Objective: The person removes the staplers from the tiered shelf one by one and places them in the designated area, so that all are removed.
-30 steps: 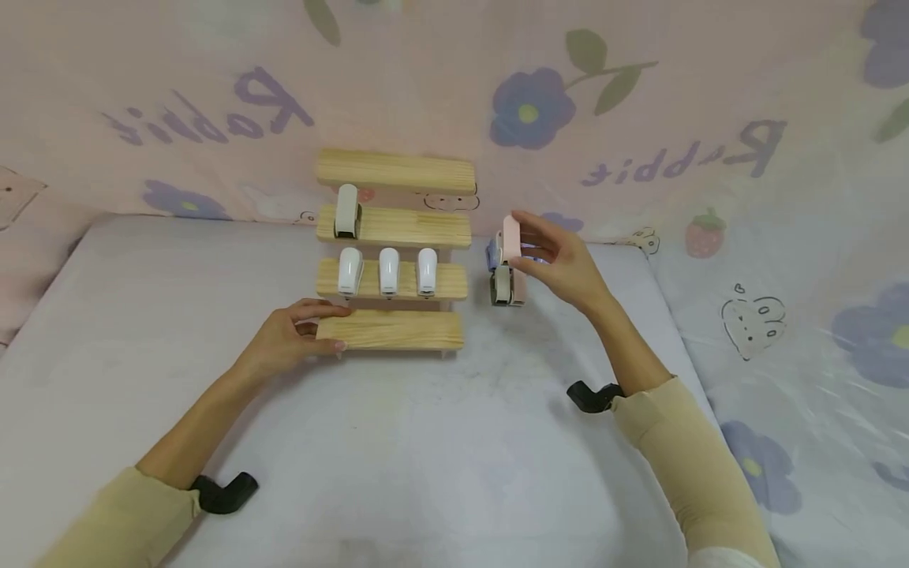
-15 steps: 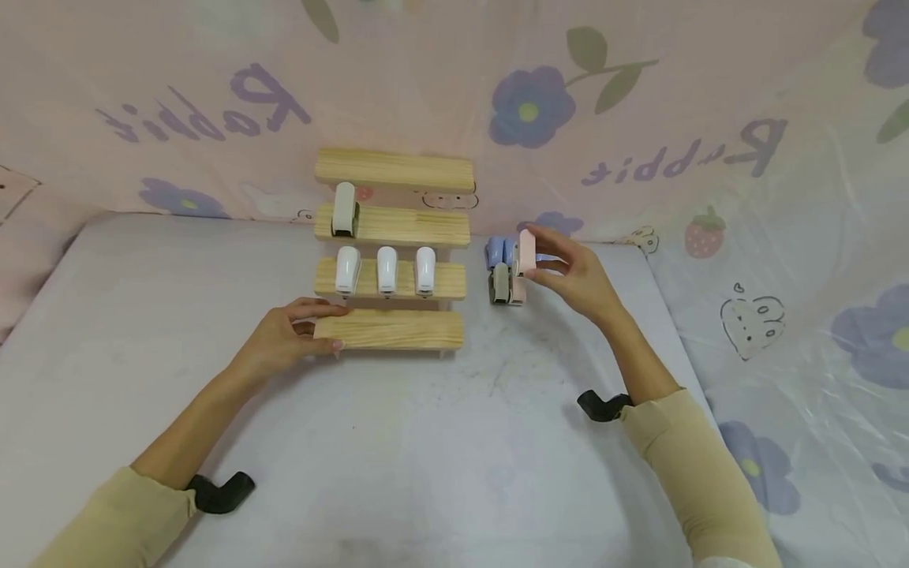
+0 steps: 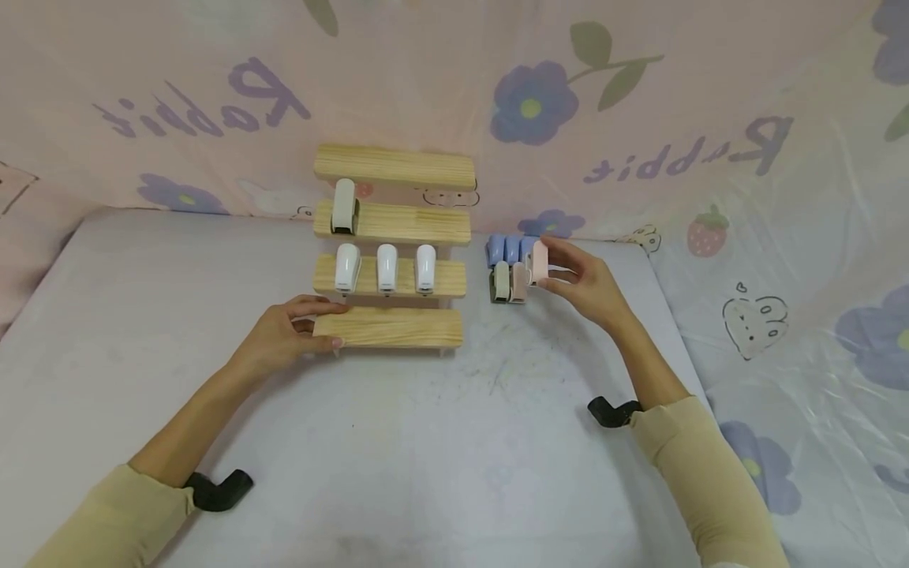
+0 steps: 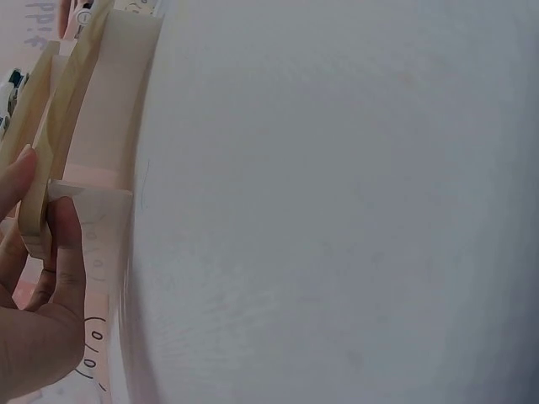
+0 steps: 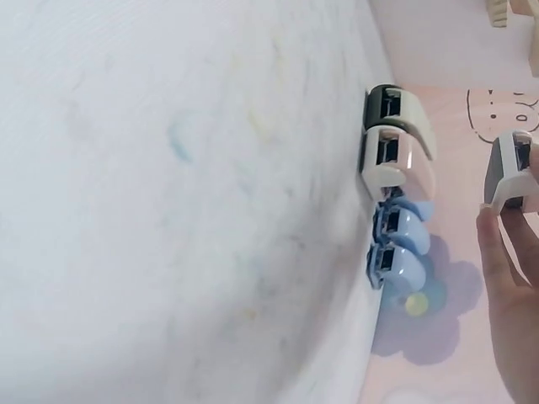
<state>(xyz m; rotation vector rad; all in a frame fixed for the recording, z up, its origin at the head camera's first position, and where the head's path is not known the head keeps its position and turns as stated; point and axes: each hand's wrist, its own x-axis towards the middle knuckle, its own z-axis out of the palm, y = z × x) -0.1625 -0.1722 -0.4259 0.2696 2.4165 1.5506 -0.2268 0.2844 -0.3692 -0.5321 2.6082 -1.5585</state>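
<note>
- Step in hand, as judged: handling the pink stapler (image 3: 540, 264) while the wooden rack (image 3: 398, 328) was steadied. Good practice called for a light pinch on the stapler's sides, keeping it level and clear of its neighbours.
- A sideways sweep risked knocking the blue staplers (image 3: 512, 249); a straight vertical movement was judged safer. Even pressure at the rack's end was advisable, since a tug could have disturbed the white staplers (image 3: 387, 268).
- Right hand (image 3: 585, 288), right of centre: fingers parted only by the stapler's width, thumb and fingertips pinching it. In the right wrist view the stapler was at the right edge, apart from the row.
- Left hand (image 3: 287, 335), left of centre: thumb and fingers closed about the left end of the rack's lowest board; the left wrist view showed the wood between them.
- Location: the held stapler overlapped the rightmost blue one in the head view. Below the blue group were a grey-green stapler (image 3: 500, 282) and a second pink stapler (image 3: 518, 284), side by side. A pale stapler (image 3: 344, 205) occupied the left of the rack's second board from the top.
</note>
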